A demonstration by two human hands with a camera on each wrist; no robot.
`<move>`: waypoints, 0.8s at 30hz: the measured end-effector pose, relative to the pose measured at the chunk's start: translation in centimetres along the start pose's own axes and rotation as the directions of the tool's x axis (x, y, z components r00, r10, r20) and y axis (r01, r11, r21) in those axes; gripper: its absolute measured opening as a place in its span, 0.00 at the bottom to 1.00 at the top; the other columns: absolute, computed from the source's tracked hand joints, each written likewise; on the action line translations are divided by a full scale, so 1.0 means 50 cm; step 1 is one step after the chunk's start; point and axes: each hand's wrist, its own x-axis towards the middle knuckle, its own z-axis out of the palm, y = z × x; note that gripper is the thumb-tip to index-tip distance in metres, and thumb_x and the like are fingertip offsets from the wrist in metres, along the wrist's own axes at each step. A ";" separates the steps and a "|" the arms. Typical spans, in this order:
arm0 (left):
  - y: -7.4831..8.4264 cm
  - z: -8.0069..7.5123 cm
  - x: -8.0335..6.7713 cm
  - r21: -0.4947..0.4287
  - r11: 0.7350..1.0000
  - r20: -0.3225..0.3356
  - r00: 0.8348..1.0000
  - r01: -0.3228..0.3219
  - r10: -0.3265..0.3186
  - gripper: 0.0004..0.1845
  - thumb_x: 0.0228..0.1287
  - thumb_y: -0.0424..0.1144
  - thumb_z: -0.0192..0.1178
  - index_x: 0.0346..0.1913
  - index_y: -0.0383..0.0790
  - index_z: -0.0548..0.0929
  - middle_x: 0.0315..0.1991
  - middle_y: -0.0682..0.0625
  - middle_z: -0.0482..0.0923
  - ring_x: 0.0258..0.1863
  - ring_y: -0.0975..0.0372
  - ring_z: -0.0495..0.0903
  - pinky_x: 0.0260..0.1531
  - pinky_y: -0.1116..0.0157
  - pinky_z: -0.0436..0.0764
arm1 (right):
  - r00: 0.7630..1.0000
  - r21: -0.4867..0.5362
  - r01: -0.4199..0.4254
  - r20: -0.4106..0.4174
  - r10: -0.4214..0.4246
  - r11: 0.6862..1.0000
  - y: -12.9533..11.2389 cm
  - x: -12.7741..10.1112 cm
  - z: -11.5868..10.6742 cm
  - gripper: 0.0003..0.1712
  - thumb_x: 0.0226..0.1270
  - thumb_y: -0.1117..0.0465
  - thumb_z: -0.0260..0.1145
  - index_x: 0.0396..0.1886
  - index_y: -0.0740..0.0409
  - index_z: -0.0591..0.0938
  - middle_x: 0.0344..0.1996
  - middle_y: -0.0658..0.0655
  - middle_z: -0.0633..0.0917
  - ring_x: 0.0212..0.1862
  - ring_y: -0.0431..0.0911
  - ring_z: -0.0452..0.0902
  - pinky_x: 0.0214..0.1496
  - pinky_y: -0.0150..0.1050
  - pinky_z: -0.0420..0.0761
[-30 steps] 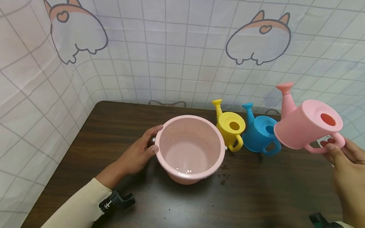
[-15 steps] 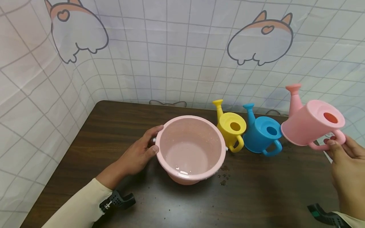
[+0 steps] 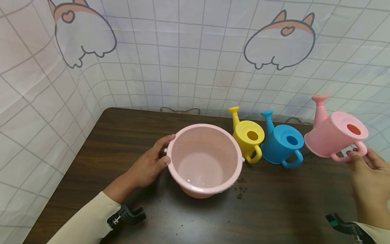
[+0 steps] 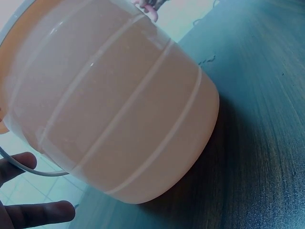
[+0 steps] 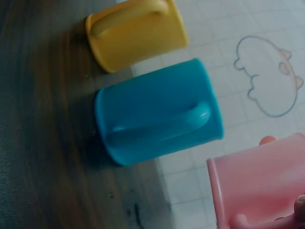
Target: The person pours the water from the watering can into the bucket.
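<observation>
A pink bucket (image 3: 204, 159) stands on the dark wooden table (image 3: 289, 210), with a little water in its bottom. My left hand (image 3: 166, 149) grips its left side, thumb on the rim. The left wrist view shows the bucket's wall (image 4: 119, 109) close up, with my fingers (image 4: 38, 214) at its lower left. At the right, my right hand (image 3: 354, 156) pinches the handle of a pink watering can (image 3: 332, 137). The can is tilted with its spout up, just right of a blue watering can (image 3: 281, 142). A yellow watering can (image 3: 248, 139) stands between the blue one and the bucket.
Water drops (image 3: 239, 189) lie on the table in front of the bucket. A checked curtain (image 3: 195, 61) with cartoon prints closes off the back and left. In the right wrist view the blue can (image 5: 157, 114) and the yellow can (image 5: 138, 33) stand side by side, next to the pink can (image 5: 257, 191).
My right hand has carried the pink watering can to the right and a little lower, turning it more upright. The left hand and bucket have stayed put.
</observation>
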 end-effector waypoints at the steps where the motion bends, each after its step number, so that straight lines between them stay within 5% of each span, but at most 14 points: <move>1: -0.001 0.000 0.000 0.001 1.000 0.000 1.000 -0.002 0.002 0.32 0.80 0.58 0.45 0.80 0.61 0.52 0.70 0.44 0.69 0.58 0.51 0.80 0.54 0.44 0.77 | 1.000 0.011 -0.012 -0.012 0.012 1.000 0.005 0.002 0.000 0.26 0.69 0.69 0.69 0.67 0.59 0.80 0.38 0.45 0.87 0.41 0.34 0.84 0.37 0.21 0.77; 7: 0.001 -0.001 -0.001 -0.003 1.000 0.001 1.000 0.000 0.000 0.32 0.80 0.58 0.45 0.80 0.61 0.52 0.69 0.44 0.70 0.58 0.51 0.80 0.54 0.44 0.77 | 0.996 0.051 -0.070 -0.060 0.073 0.996 0.034 0.012 -0.001 0.28 0.66 0.71 0.70 0.66 0.58 0.80 0.42 0.47 0.87 0.42 0.35 0.85 0.36 0.24 0.79; 13: 0.001 0.001 -0.002 0.003 1.000 0.002 1.000 0.015 -0.015 0.32 0.80 0.58 0.46 0.80 0.62 0.51 0.69 0.44 0.70 0.58 0.51 0.80 0.53 0.44 0.77 | 0.992 -0.085 -0.101 -0.088 0.093 0.991 0.059 0.015 0.000 0.29 0.66 0.68 0.72 0.67 0.57 0.79 0.60 0.54 0.82 0.40 0.29 0.84 0.34 0.22 0.77; 18: 0.004 0.002 -0.001 0.006 1.000 0.002 1.000 0.025 -0.025 0.32 0.80 0.57 0.47 0.80 0.62 0.52 0.69 0.45 0.70 0.59 0.51 0.80 0.54 0.44 0.77 | 0.992 -0.249 -0.119 -0.075 0.103 0.961 0.084 0.018 -0.004 0.30 0.70 0.63 0.70 0.71 0.54 0.76 0.66 0.56 0.77 0.41 0.26 0.82 0.30 0.18 0.75; 24: 0.005 0.001 -0.003 0.011 1.000 -0.004 1.000 0.029 -0.029 0.32 0.80 0.57 0.47 0.80 0.62 0.52 0.69 0.45 0.70 0.59 0.51 0.80 0.54 0.44 0.77 | 0.989 -0.221 -0.143 -0.074 0.129 0.965 0.101 0.020 0.000 0.30 0.68 0.63 0.71 0.70 0.53 0.77 0.64 0.55 0.78 0.35 0.25 0.82 0.30 0.20 0.76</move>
